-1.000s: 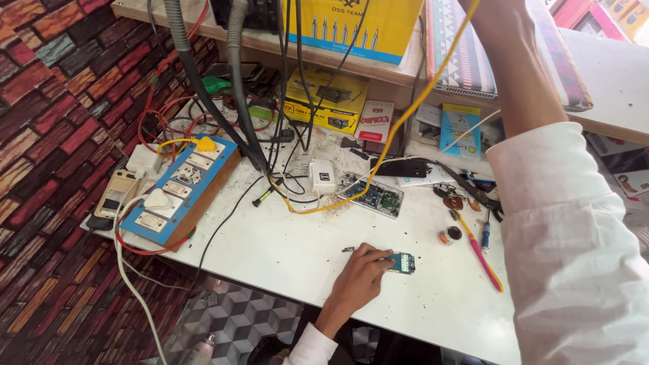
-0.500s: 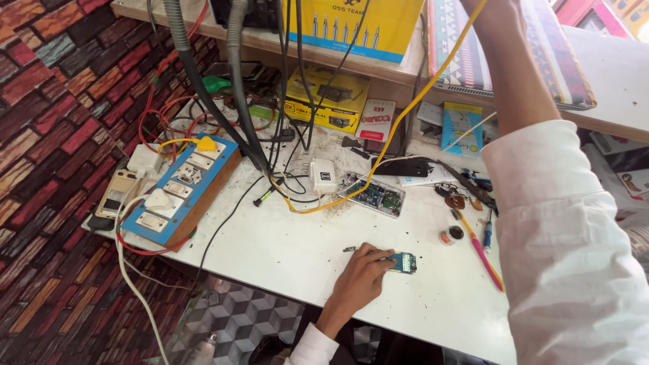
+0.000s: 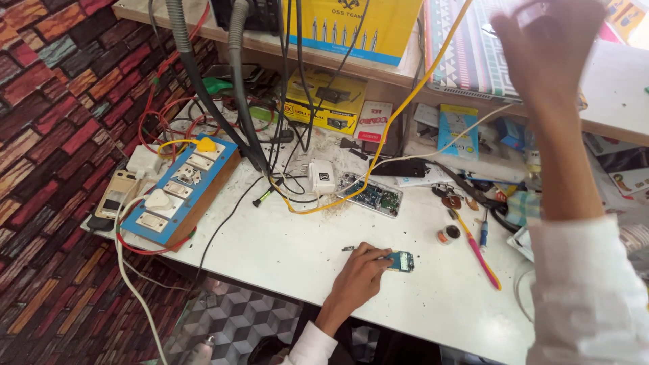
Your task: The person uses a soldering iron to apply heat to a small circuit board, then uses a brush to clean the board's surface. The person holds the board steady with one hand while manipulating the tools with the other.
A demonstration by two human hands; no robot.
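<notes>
My left hand [image 3: 358,276] rests on the white worktable [image 3: 284,250] near its front edge. Its fingertips hold a small teal circuit board [image 3: 401,261] flat against the top. A small dark metal piece [image 3: 347,249] lies just left of the fingers. My right hand [image 3: 549,42] is raised high at the upper right in front of the shelf, and the white-sleeved forearm runs down the right side. It is blurred, so its grip is unclear. An opened phone with a green board [image 3: 370,196] lies behind my left hand under a yellow cable [image 3: 405,108].
A blue switch-and-socket board [image 3: 179,192] sits at the left with red wires. Two grey hoses [image 3: 240,81] hang down at the back. A white adapter [image 3: 322,178], a solder reel [image 3: 447,234], a pink-handled tool [image 3: 478,253] and yellow boxes [image 3: 324,101] crowd the back.
My right hand has dropped from above the frame into view at the upper right. My left hand stays on the small circuit board.
</notes>
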